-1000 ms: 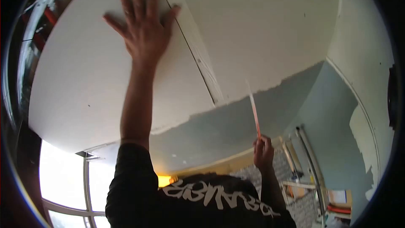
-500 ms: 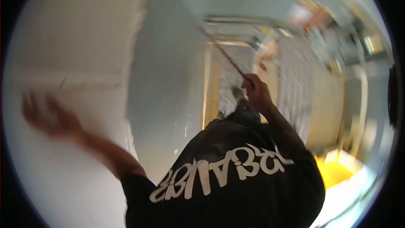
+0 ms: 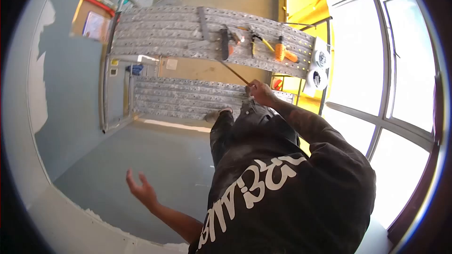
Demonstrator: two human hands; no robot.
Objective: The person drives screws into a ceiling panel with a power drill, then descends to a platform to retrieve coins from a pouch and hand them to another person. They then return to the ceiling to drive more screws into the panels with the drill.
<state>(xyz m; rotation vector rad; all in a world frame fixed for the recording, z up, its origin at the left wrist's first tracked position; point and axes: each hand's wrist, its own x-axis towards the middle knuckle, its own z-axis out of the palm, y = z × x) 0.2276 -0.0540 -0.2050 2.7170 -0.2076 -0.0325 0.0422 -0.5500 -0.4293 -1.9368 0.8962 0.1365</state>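
The left hand (image 3: 142, 192) has dropped from overhead to between 7 and 8 o'clock, fingers loosely spread, empty; the right hand (image 3: 262, 93), near 2, curls around a thin stick (image 3: 237, 74) at 12. At 10, a wood-framed recess (image 3: 81, 22) holds a white sheet (image 3: 96, 27).

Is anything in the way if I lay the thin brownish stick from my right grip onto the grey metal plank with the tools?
Nothing visible stands between the thin brownish stick in your right grip and the grey perforated metal plank. In the view, its far end shows beside a dark oblong tool lying there.
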